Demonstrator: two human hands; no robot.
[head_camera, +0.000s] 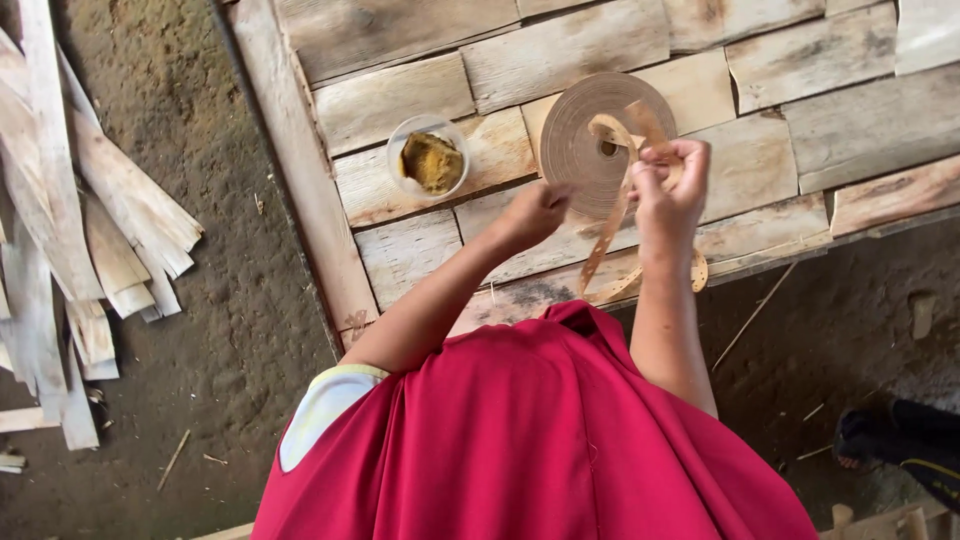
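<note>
Near the front edge of the plank table (880, 120), the left hand (535, 212) steadies a roll of thin brown tape (590, 135); the right hand (672, 185) pinches its loose strip (606, 235). It looks light, floppy, easily creased: best held by the rim and strip end. A plastic cup (430, 157) stands near.

One package shows: a small round clear plastic tub (429, 156) holding yellow-brown stuff, standing on the wooden table (600, 40). It sits at about eleven o'clock from the picture's centre. No labels, signs or screens appear.
</note>
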